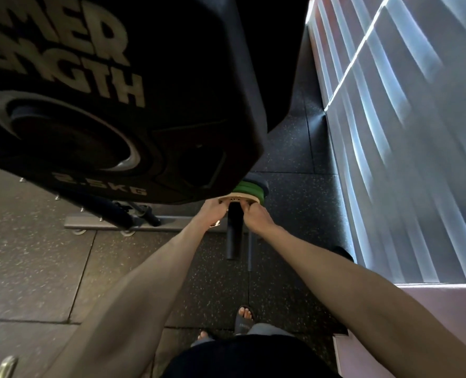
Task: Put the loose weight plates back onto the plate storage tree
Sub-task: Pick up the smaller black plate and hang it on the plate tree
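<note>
A small tan weight plate (240, 199) sits on a black horizontal peg (233, 236) of the storage tree, low in front of me. My left hand (212, 211) grips its left edge and my right hand (257, 218) grips its right edge. Behind it on the same peg are green plates (249, 188) and a dark plate. A big black 2.5 kg plate (103, 105) hangs on an upper peg very near the camera and hides the upper part of the tree.
The tree's grey base bar with small wheels (111, 225) lies on the speckled rubber floor to the left. A window with vertical blinds (403, 132) and a pale ledge run along the right. My sandalled feet (244, 319) stand below.
</note>
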